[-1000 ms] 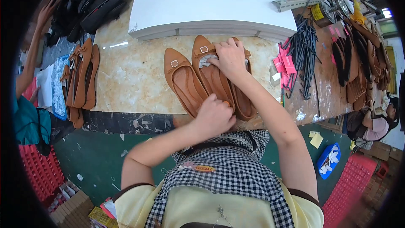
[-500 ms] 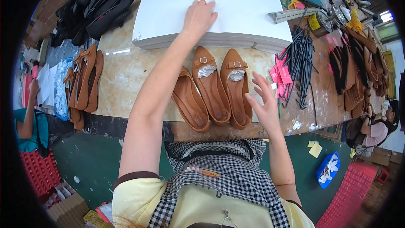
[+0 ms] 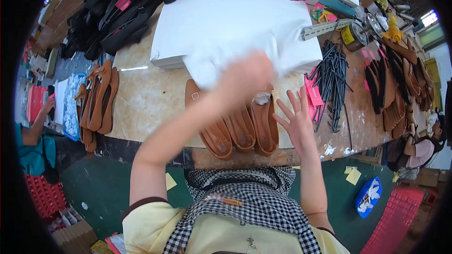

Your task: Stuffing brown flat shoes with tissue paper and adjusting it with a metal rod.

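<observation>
My left hand point(image 3: 249, 73), smeared by motion, pulls a crumpled sheet of white paper point(image 3: 202, 68) toward me. The sheet trails over the front of a thick white paper stack point(image 3: 167, 61). Below that arm lie brown pointed flats, side by side with toes away from me: a left shoe point(image 3: 214, 136), a middle shoe point(image 3: 239, 131) and a right shoe point(image 3: 267, 134). Crumpled paper point(image 3: 262, 98) fills the right shoe's toe; my forearm partly covers the others. Fingers spread, my right hand point(image 3: 300, 122) is just right of the shoes and holds nothing.
More brown flats point(image 3: 100, 99) stand at the left, by a blue basket point(image 3: 71, 108). Black straps or bags point(image 3: 127, 19) are heaped behind them. Dark thin sticks point(image 3: 332, 82), pink tags point(image 3: 311, 96) and a metal tin point(image 3: 354, 36) lie right. Another person's arm point(image 3: 35, 124) shows far left.
My left hand has come back from the stack toward me, dragging a sheet with it. My right hand has shifted slightly right and spread its fingers. The view has tilted a little.
</observation>
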Motion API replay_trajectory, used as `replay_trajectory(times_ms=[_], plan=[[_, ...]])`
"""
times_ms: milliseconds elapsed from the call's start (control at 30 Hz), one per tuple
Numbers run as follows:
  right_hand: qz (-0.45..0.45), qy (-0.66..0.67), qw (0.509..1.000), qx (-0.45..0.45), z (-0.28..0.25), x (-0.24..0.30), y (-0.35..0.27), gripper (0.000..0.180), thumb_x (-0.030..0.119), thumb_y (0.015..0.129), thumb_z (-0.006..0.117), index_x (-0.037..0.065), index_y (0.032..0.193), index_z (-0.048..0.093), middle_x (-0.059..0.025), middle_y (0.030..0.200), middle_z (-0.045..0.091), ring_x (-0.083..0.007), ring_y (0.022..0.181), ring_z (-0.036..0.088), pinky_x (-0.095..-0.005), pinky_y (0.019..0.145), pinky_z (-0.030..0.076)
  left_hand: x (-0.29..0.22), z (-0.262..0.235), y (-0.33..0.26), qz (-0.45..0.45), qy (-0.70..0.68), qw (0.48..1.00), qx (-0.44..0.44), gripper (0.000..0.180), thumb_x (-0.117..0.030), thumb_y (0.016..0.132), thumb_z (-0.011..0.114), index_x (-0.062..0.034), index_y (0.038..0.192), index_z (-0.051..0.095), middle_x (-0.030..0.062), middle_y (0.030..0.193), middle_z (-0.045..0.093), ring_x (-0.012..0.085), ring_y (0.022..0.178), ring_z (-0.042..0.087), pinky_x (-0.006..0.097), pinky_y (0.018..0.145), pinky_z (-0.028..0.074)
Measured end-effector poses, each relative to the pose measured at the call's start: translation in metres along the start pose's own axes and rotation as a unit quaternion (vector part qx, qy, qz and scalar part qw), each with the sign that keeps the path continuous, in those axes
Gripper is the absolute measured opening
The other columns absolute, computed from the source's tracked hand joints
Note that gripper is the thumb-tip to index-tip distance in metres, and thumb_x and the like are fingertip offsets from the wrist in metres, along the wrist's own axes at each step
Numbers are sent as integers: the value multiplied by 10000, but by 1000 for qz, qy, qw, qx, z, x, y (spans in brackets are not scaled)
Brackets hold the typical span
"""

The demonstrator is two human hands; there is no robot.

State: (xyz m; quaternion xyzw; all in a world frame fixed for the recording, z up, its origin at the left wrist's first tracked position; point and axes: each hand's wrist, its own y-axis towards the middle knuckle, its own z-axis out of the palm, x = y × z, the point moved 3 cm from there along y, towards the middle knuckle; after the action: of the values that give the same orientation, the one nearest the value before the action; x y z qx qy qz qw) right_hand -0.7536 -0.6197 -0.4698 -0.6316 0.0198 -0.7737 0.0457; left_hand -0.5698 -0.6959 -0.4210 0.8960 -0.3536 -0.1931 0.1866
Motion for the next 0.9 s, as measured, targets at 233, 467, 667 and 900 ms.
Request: replay_trajectory(times_ms=[233, 467, 667, 900], plan=[[243, 72, 967, 12, 73, 23, -28, 475, 149, 902, 637, 36, 1342, 497, -98, 1282, 572, -190, 1088, 597, -328, 910, 515, -50, -36, -77, -48, -375, 911, -166, 371, -257, 666, 772, -33, 951, 692, 128, 1063, 638, 245, 1138, 553, 404, 970, 443], [-153, -223, 926, 262, 100, 28, -13, 931, 137, 660, 828, 38, 1457, 357, -171, 1549, 272, -325, 1440, 251, -389, 1159, 247, -8, -36, -122, -485, -358, 757, -252, 400, -195, 906, 605, -34, 1265, 533, 160, 1282, 548, 201, 1219, 513, 350, 995, 428], [-99, -198, 950, 222, 118, -11, 31, 585, -16, 741, 665, 63, 1310, 555, -145, 1178, 650, -288, 1103, 629, -340, 915, 514, 1, -15, -175, -413, -637, 615, -216, 465, -319, 1029, 371, -29, 1375, 485, 102, 1295, 580, 203, 1202, 542, 324, 992, 432], [-391, -558, 685, 258, 157, -81, 20, 245, 86, 726, 635, 78, 963, 694, -103, 937, 536, -271, 923, 574, -380, 755, 497, -87, 11, -186, -274, -110, 953, 62, 189, -237, 822, 615, -54, 785, 649, 138, 706, 626, 290, 684, 614, 430, 639, 461]])
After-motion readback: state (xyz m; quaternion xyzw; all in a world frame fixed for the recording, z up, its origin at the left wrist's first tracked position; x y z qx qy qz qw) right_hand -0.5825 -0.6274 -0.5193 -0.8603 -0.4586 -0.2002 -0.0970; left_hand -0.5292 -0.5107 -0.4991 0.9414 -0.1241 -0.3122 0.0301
